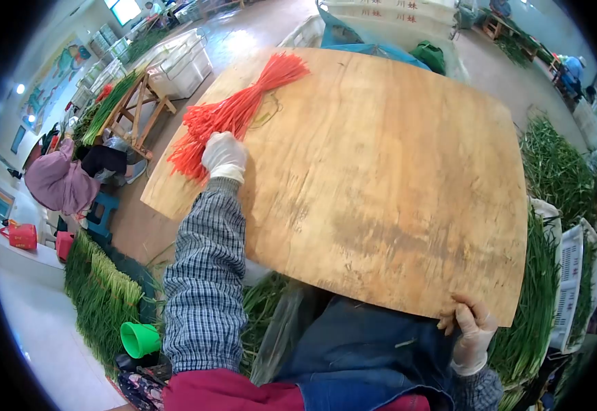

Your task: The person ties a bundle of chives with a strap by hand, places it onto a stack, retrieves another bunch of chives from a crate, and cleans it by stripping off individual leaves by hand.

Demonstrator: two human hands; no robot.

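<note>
A bundle of thin red plastic ties (244,103) lies at the far left of the wooden board (380,171), pinched in at its middle and fanned out at both ends. My left hand (224,156), in a pale thin glove, is closed on the near, fanned end of the ties; its fingertips are partly hidden. At the board's near right edge is my right hand (473,332), gloved too. Its fingers are bent but apart, with nothing seen in them. A thin loop (269,111) rests beside the bundle.
Green leafy stalks (103,294) are piled at lower left near a green cup (140,340). More greens (559,164) and a white crate (569,288) flank the board's right side. A person in purple (62,178) sits at left by a wooden stand (137,113).
</note>
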